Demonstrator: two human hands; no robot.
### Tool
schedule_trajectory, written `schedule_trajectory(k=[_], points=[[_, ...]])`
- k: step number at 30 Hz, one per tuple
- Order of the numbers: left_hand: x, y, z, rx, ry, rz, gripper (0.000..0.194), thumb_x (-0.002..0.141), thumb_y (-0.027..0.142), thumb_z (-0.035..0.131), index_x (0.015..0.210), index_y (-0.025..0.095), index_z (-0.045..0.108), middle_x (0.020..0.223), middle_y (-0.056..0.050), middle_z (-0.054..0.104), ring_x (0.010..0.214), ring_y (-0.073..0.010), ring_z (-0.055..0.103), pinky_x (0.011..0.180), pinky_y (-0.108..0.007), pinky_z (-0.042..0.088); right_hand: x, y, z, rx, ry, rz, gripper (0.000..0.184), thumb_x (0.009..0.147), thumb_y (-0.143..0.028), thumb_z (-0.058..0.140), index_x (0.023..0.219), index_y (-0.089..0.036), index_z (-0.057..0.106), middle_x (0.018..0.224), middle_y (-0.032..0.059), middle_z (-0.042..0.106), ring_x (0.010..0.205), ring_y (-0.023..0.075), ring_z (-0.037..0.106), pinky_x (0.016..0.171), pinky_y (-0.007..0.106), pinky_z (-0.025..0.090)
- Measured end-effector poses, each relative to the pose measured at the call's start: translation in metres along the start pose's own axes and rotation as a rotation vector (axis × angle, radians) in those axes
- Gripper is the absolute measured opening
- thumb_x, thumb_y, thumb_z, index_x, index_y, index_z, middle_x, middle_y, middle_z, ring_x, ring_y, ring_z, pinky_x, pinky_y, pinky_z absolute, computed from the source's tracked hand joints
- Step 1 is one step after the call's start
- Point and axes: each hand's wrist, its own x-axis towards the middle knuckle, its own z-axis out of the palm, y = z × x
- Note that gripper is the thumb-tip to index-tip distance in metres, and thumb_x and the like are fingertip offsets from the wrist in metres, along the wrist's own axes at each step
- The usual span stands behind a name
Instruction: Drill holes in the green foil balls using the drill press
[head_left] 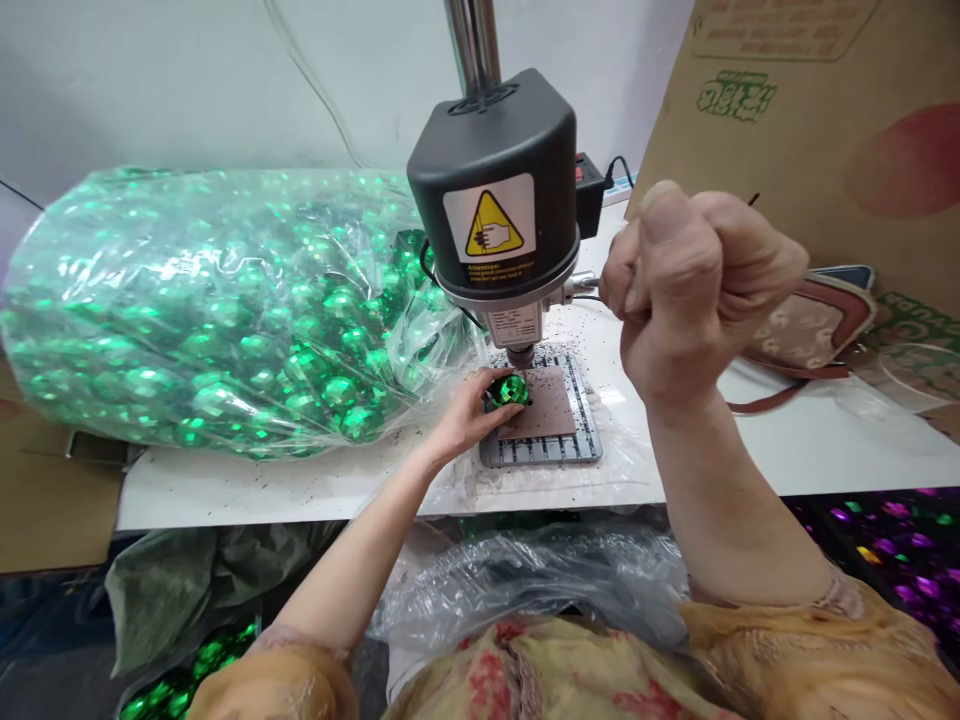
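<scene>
**Bauble held under the drill**

While the left hand (469,415) pinches a green bauble (510,389) on the brown pad (546,403) near the bench's front edge, right under the drill (499,190), the right hand (694,290) is fisted tight around the lever (581,288). Faceted and glossy, the bauble looks light, hollow, slippery and likely to crack; fingertips on its sides seem the safest hold. A bag (217,300) of similar baubles lies along the bench's left side.
</scene>
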Motion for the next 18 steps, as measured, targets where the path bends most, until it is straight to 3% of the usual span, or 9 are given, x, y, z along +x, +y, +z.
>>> schedule_trajectory(k=[11, 18], points=[[0.008, -0.011, 0.010, -0.158, -0.010, -0.051, 0.049, 0.088, 0.044, 0.068, 0.131, 0.021, 0.059, 0.120, -0.009, 0.065, 0.104, -0.0224, 0.062, 0.083, -0.032, 0.050, -0.004, 0.000, -0.002, -0.129, 0.006, 0.077, 0.054, 0.089, -0.046, 0.056, 0.056, -0.019, 0.025, 0.051, -0.0024, 0.023, 0.047, 0.0065, 0.030, 0.049, 0.031, 0.024], [0.008, -0.005, 0.023, -0.153, 0.088, -0.089, 0.054, 0.075, 0.035, 0.082, 0.121, 0.020, 0.059, 0.113, -0.008, 0.067, 0.098, -0.0215, 0.063, 0.084, -0.034, 0.052, -0.004, -0.001, -0.003, -0.077, 0.009, 0.097, 0.053, 0.088, -0.043, 0.060, 0.055, -0.019, 0.025, 0.051, -0.0024, 0.023, 0.047, 0.0077, 0.031, 0.051, 0.032, 0.024]])
